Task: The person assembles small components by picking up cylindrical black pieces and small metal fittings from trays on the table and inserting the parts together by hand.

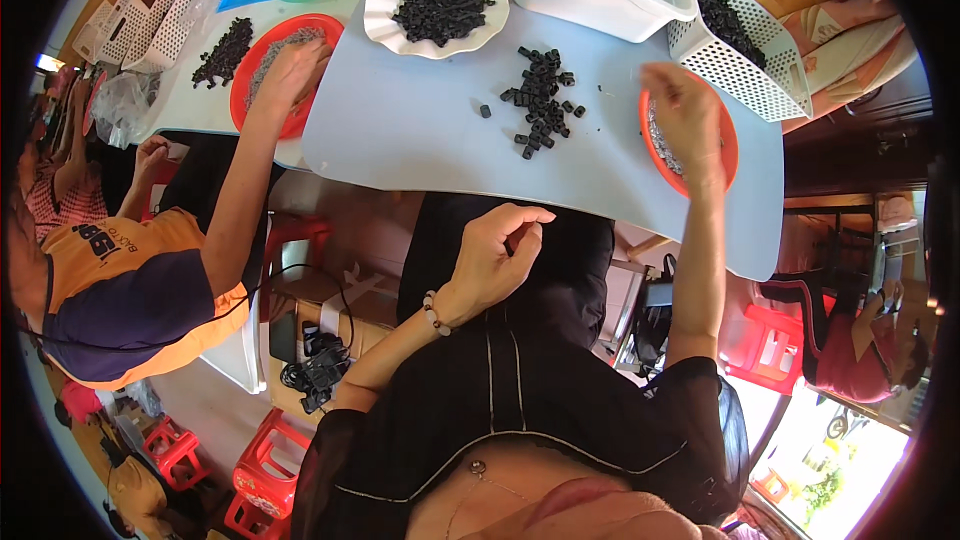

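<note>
My left hand (502,254) is over my lap, just off the near edge of the light grey table (420,130). Its fingers are curled and thumb and forefinger come together; whatever they may hold is too small or hidden to name. My right hand (690,120) is above an orange-red bowl (730,145) of small silvery pieces (660,145), its fingers smeared by motion. Between the hands, farther in on the table, lies a loose pile of small black plastic parts (540,95). One black piece (485,111) sits apart to its left.
A white scalloped plate (378,25) heaped with black parts stands at the back. Behind the pile are a white tub (600,10) and a perforated white basket (735,80), both holding black parts. At left, a co-worker's hand (290,75) reaches into a red bowl (240,90).
</note>
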A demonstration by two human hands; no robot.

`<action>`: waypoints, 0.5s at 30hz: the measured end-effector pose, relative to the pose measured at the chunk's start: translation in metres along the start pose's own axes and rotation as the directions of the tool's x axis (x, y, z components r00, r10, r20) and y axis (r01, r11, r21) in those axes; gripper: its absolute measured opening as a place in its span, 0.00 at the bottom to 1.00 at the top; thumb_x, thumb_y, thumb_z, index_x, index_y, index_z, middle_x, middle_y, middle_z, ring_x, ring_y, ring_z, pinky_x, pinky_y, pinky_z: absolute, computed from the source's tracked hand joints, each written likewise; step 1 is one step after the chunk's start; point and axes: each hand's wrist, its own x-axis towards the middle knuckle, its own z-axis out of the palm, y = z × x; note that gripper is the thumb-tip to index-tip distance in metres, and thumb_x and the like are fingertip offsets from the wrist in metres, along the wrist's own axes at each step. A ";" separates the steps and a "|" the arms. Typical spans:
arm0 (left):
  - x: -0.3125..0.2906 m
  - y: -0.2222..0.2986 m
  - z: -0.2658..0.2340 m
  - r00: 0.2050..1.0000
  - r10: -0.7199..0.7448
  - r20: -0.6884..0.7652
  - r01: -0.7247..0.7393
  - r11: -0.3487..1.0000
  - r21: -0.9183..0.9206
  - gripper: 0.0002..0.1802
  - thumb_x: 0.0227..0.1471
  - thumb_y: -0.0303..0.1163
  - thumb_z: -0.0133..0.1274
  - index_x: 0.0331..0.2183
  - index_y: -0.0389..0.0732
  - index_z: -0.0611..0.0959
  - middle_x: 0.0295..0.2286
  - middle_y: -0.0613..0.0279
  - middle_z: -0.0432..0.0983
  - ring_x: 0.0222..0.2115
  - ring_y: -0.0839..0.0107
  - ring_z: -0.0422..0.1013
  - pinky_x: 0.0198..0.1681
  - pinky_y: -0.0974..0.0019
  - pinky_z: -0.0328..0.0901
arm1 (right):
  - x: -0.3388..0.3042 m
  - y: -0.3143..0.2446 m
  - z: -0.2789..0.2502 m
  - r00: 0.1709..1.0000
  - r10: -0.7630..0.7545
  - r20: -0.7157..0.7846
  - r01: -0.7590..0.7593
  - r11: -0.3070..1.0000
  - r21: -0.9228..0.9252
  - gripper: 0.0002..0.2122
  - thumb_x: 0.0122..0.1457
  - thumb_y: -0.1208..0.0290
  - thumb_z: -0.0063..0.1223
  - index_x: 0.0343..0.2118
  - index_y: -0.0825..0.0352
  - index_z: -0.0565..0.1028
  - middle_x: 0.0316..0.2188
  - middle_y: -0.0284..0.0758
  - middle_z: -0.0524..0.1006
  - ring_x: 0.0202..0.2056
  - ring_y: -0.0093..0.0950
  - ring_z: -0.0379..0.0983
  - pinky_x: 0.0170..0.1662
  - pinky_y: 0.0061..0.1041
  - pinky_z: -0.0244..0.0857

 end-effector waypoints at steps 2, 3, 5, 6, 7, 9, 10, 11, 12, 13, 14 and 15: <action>0.000 -0.002 0.000 1.000 -0.009 0.016 0.009 1.000 -0.017 0.09 0.53 0.21 0.53 0.38 0.35 0.83 0.25 0.64 0.75 0.24 0.82 0.69 0.29 0.76 0.64 | -0.015 -0.008 0.027 0.998 0.013 0.068 -0.016 0.999 0.031 0.08 0.56 0.73 0.58 0.38 0.67 0.80 0.29 0.41 0.80 0.31 0.33 0.78 0.36 0.30 0.70; 0.001 -0.002 0.000 0.999 -0.014 0.032 0.015 0.999 -0.038 0.09 0.53 0.21 0.53 0.38 0.35 0.83 0.26 0.64 0.75 0.24 0.82 0.69 0.29 0.76 0.64 | -0.021 -0.009 0.037 0.993 -0.053 0.101 0.052 0.999 0.010 0.08 0.55 0.74 0.58 0.38 0.67 0.80 0.30 0.41 0.79 0.33 0.36 0.77 0.38 0.33 0.69; 0.001 -0.002 0.002 0.999 -0.029 0.018 0.030 0.998 -0.048 0.09 0.54 0.21 0.53 0.38 0.35 0.83 0.26 0.65 0.76 0.24 0.82 0.69 0.29 0.76 0.64 | -0.027 -0.004 0.050 0.983 -0.120 0.137 0.122 0.992 -0.008 0.08 0.54 0.76 0.57 0.37 0.66 0.79 0.31 0.41 0.79 0.35 0.38 0.75 0.39 0.35 0.69; 0.001 -0.002 0.002 0.999 -0.044 0.001 0.044 0.997 -0.056 0.08 0.54 0.22 0.54 0.38 0.35 0.83 0.26 0.65 0.76 0.25 0.82 0.69 0.30 0.76 0.65 | -0.028 -0.003 0.055 0.975 -0.150 0.167 0.161 0.985 -0.055 0.08 0.53 0.77 0.57 0.37 0.66 0.79 0.32 0.41 0.78 0.36 0.40 0.74 0.40 0.37 0.68; 0.001 -0.002 0.002 0.999 -0.044 -0.002 0.044 0.997 -0.057 0.08 0.54 0.22 0.54 0.38 0.35 0.83 0.26 0.65 0.76 0.25 0.82 0.69 0.30 0.76 0.65 | -0.028 -0.002 0.057 0.964 -0.178 0.198 0.201 0.974 -0.101 0.09 0.52 0.77 0.57 0.37 0.65 0.79 0.33 0.40 0.78 0.38 0.41 0.73 0.41 0.38 0.67; 0.002 -0.002 0.002 0.996 -0.091 -0.025 0.087 0.989 -0.123 0.08 0.55 0.23 0.54 0.38 0.35 0.83 0.27 0.67 0.76 0.26 0.83 0.69 0.30 0.77 0.64 | -0.029 -0.002 0.057 0.966 -0.175 0.192 0.201 0.971 -0.128 0.08 0.53 0.77 0.58 0.37 0.67 0.79 0.32 0.40 0.78 0.34 0.35 0.74 0.37 0.33 0.68; 0.002 -0.004 0.001 0.995 -0.094 -0.029 0.089 0.988 -0.124 0.08 0.55 0.23 0.54 0.38 0.35 0.83 0.27 0.67 0.76 0.26 0.83 0.69 0.30 0.77 0.64 | -0.031 -0.003 0.056 0.968 -0.169 0.183 0.198 0.968 -0.155 0.08 0.53 0.77 0.59 0.37 0.69 0.79 0.31 0.39 0.79 0.30 0.30 0.75 0.34 0.27 0.68; 0.003 -0.006 0.000 0.993 -0.113 -0.036 0.106 0.982 -0.158 0.08 0.56 0.23 0.54 0.39 0.34 0.82 0.27 0.67 0.76 0.26 0.84 0.69 0.31 0.78 0.64 | -0.032 -0.004 0.055 0.968 -0.170 0.187 0.200 0.968 -0.154 0.08 0.53 0.77 0.59 0.37 0.69 0.79 0.31 0.39 0.79 0.30 0.30 0.75 0.34 0.27 0.68; 0.003 -0.008 -0.001 0.990 -0.132 -0.041 0.121 0.974 -0.192 0.08 0.56 0.23 0.54 0.39 0.34 0.82 0.27 0.68 0.76 0.27 0.84 0.69 0.31 0.78 0.65 | -0.033 -0.005 0.054 0.977 -0.063 0.204 0.072 0.997 -0.037 0.07 0.54 0.77 0.58 0.36 0.70 0.79 0.31 0.38 0.80 0.30 0.27 0.75 0.34 0.25 0.68; 0.004 -0.009 -0.001 0.990 -0.134 -0.043 0.123 0.973 -0.194 0.08 0.56 0.23 0.54 0.39 0.34 0.82 0.27 0.68 0.76 0.27 0.84 0.69 0.31 0.78 0.65 | -0.035 -0.007 0.052 0.972 0.043 0.233 -0.063 0.995 0.077 0.06 0.56 0.77 0.58 0.35 0.71 0.78 0.30 0.36 0.80 0.30 0.24 0.75 0.34 0.24 0.67; 0.006 -0.010 -0.002 0.989 -0.146 -0.034 0.134 0.965 -0.225 0.09 0.56 0.23 0.54 0.41 0.34 0.81 0.28 0.68 0.76 0.27 0.84 0.69 0.32 0.78 0.65 | -0.038 -0.009 0.051 0.971 0.043 0.236 -0.063 0.995 0.076 0.06 0.56 0.77 0.58 0.35 0.71 0.78 0.30 0.36 0.80 0.30 0.24 0.75 0.34 0.24 0.67; 0.007 -0.011 -0.003 0.987 -0.157 -0.023 0.146 0.956 -0.256 0.11 0.56 0.23 0.55 0.42 0.34 0.81 0.28 0.68 0.76 0.27 0.84 0.69 0.33 0.78 0.65 | -0.043 -0.013 0.048 0.963 0.087 0.256 -0.144 0.966 0.216 0.06 0.56 0.76 0.58 0.36 0.70 0.79 0.30 0.35 0.80 0.29 0.22 0.75 0.34 0.22 0.67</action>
